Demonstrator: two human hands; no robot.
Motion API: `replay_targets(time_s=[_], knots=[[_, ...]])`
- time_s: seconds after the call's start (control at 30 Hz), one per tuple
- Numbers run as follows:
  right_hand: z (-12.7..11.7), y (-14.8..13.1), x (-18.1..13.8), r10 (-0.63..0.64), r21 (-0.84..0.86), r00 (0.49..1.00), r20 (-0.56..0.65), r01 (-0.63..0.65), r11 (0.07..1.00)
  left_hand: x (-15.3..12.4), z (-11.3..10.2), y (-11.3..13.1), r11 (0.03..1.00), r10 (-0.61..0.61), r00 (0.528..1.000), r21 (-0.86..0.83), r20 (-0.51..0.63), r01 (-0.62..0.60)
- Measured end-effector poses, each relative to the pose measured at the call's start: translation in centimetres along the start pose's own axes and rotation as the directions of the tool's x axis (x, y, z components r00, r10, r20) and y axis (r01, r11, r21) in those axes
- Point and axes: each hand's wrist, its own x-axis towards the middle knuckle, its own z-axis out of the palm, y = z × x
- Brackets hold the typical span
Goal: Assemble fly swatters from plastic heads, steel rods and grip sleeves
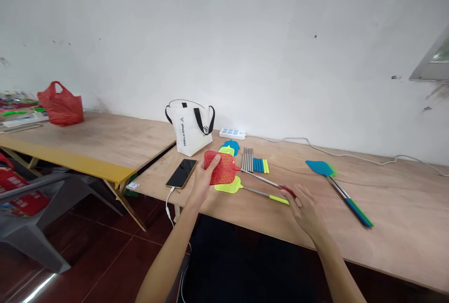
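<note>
My left hand (203,179) grips the mesh head of a red fly swatter (221,168), fingers curled over its top edge. My right hand (306,208) closes on the red grip at the other end of its metal rod. Under the red head lies a yellow fly swatter (242,188) with a yellow-green handle. Behind them sit loose blue and yellow swatter heads (229,147), a row of metal rods (247,159) and a row of blue and yellow-green grips (261,165).
The wooden table (386,209) also holds a black phone (181,173) on a white cable, a white tote bag (191,127), a power strip (232,133), and finished blue and green swatters (336,188). A second table (87,139) left carries a red plastic bag (61,103).
</note>
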Motion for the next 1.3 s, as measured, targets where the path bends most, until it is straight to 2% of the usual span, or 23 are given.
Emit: replay_targets(time_s=[0.1,0.17,0.3,0.4,0.47,0.67,0.87,1.3], knots=[[-1.2,0.6,0.2,-0.085,-0.118,0.996,0.041,0.090,0.989,0.1,-0.5,0.1,0.984,0.074,0.997,0.163,0.026,-0.077],[-1.9,0.7,0.3,-0.099,-0.159,0.993,0.064,0.108,0.981,-0.1,-0.4,0.3,0.974,0.080,0.995,0.210,0.058,-0.091],[-2.5,0.0,0.3,-0.064,-0.129,0.983,0.171,0.087,0.988,-1.2,0.8,0.4,0.980,0.004,0.993,0.199,0.115,-0.027],[-2.1,-1.2,0.2,-0.033,-0.091,0.952,0.303,0.063,0.994,-2.1,1.9,-0.3,0.980,-0.063,0.982,0.197,0.176,0.027],[-1.6,-1.8,0.2,-0.038,-0.076,0.942,0.334,0.068,0.995,-2.3,2.3,-0.8,0.979,-0.098,0.973,0.195,0.208,0.057],[-0.8,-2.5,0.2,-0.015,-0.120,0.949,0.315,0.056,0.991,-2.2,2.4,-1.4,0.976,-0.112,0.968,0.210,0.225,0.064],[-0.7,-2.4,0.1,-0.075,-0.092,0.944,0.321,0.110,0.990,-2.7,2.9,-1.9,0.969,-0.114,0.962,0.241,0.249,0.052],[-0.4,-2.6,0.2,-0.069,-0.024,0.945,0.321,0.080,0.996,-2.5,2.8,-2.7,0.962,-0.126,0.965,0.265,0.229,0.062]])
